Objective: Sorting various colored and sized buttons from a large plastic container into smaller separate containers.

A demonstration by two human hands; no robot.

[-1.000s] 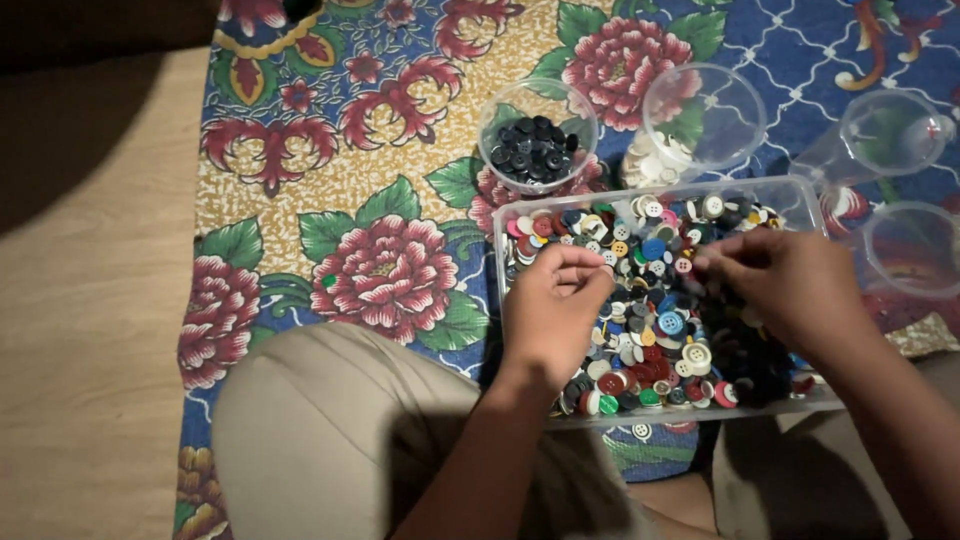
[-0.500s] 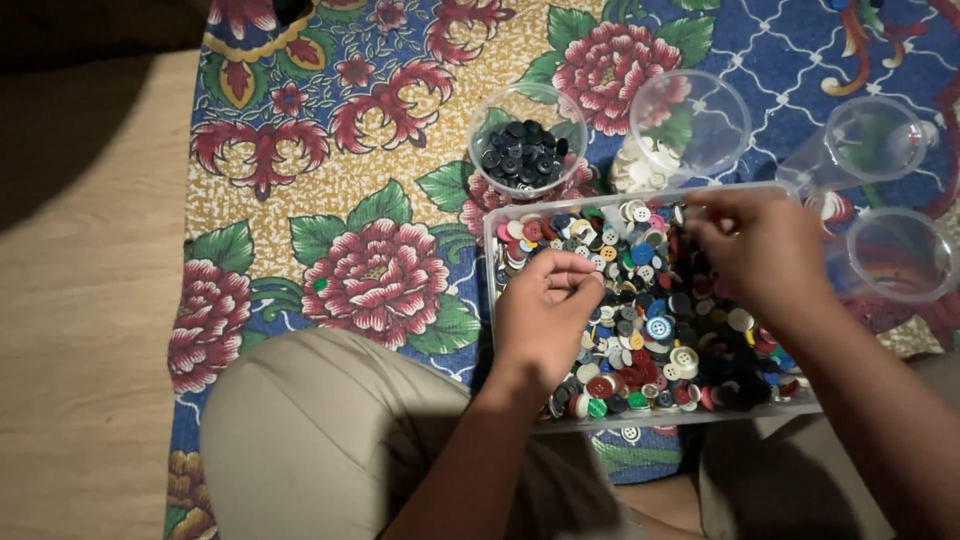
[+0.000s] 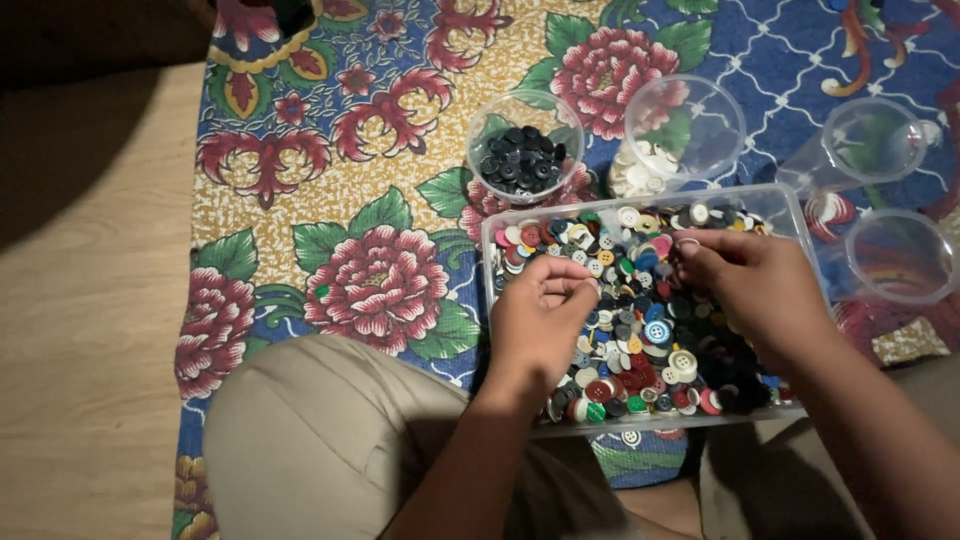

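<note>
- Lying at the far left is a light wooden floor (image 3: 80, 330), partly in shadow, and beside it starts a floral cloth (image 3: 330, 200) with big red flowers, green leaves and a blue part with white lines at the right.
- At the bottom, a bent knee in beige trousers (image 3: 320, 440) rests on the cloth, just beside the tray.
- The left hand (image 3: 540, 315) is over the left part of a clear plastic tray (image 3: 790, 205) full of mixed buttons (image 3: 650, 340); its fingers are curled in toward the thumb above the buttons, but I cannot tell if a button is between them.
- Behind the tray stands a clear cup with dark buttons (image 3: 520, 160), close to the tray's far left corner.
- Next to it, more to the right, a second clear cup with white buttons (image 3: 640, 175) leans on its side, its mouth toward the camera.
- The right hand (image 3: 760, 285) lies on the right part of the same tray, fingers bent down into the buttons with the fingertips pointing left; what they pinch is hidden.
- At the far right, two more clear cups (image 3: 880, 140) sit on the cloth; they look without buttons.
</note>
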